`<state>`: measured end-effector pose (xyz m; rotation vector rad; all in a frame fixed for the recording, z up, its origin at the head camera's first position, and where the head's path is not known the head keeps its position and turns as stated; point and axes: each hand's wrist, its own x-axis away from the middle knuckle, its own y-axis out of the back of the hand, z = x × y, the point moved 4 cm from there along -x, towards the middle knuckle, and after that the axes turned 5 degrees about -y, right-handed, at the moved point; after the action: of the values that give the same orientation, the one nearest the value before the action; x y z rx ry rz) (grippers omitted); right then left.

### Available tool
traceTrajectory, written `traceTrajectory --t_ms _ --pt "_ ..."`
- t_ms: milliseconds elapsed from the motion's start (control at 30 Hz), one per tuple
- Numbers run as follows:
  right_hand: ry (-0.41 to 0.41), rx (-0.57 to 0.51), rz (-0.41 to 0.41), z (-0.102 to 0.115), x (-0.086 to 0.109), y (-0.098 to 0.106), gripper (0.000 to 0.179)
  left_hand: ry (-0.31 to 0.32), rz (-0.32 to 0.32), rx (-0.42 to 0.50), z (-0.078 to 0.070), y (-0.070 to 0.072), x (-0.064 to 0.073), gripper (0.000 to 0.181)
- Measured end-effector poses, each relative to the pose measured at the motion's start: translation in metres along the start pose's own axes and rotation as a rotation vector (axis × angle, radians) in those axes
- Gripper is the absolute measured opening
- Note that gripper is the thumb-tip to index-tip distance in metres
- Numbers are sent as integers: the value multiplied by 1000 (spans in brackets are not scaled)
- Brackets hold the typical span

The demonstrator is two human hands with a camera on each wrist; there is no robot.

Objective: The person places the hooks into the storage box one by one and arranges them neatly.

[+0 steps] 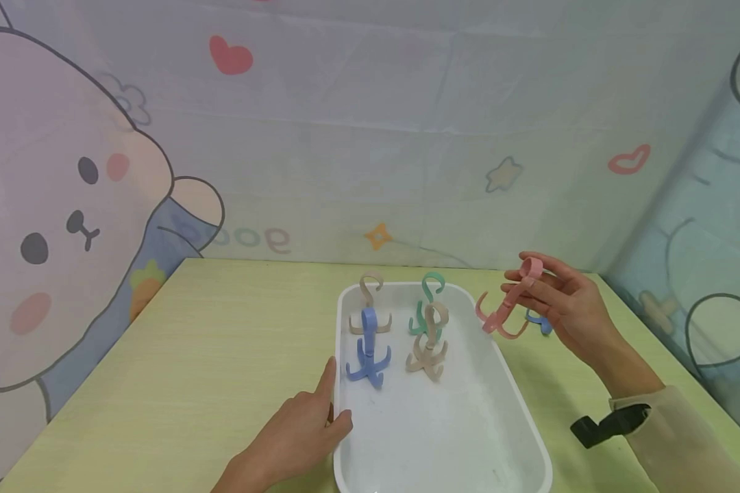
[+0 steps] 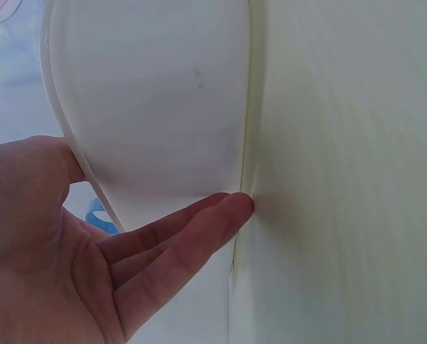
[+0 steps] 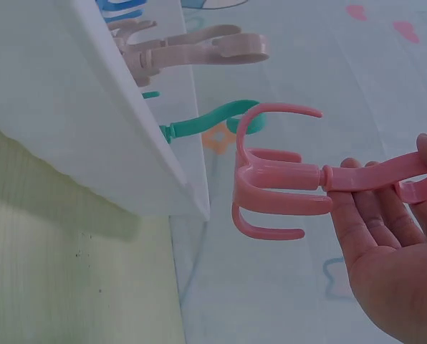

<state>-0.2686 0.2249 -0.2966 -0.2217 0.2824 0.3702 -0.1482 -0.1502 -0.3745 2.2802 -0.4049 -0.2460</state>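
Observation:
My right hand (image 1: 570, 308) holds up a pink four-prong hanging hook (image 1: 507, 309) by its curved upper end, thumb and fingers pinching it beyond the white tray's right rim. In the right wrist view its prongs (image 3: 271, 201) point away from the palm. At the left side of the white tray (image 1: 530, 424), my left hand (image 1: 299, 428) grips the wall, thumb over the rim and fingers along the outside. Inside the tray stand a blue hook (image 1: 368, 363), a green hook (image 1: 430, 322), a beige hook (image 1: 428, 356) and another beige hook (image 1: 370, 322) behind.
Partly behind my right hand, another blue hook (image 1: 539, 322) lies on the pale yellow-green table (image 1: 222, 356). A printed cloth backdrop (image 1: 345, 157) hangs behind the table's far edge. A black strap (image 1: 613, 424) circles my right wrist.

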Motion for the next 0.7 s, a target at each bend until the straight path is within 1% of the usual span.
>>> traceTrajectory --t_ms 300,533,700 --pt "-15 11 49 0 2 -5 39 2 -5 -10 0 0 1 85" --pt "-3 57 94 1 4 -9 40 8 -2 -10 0 0 1 85" --pt "0 48 135 2 4 -13 42 7 -1 -11 -1 0 1 85"
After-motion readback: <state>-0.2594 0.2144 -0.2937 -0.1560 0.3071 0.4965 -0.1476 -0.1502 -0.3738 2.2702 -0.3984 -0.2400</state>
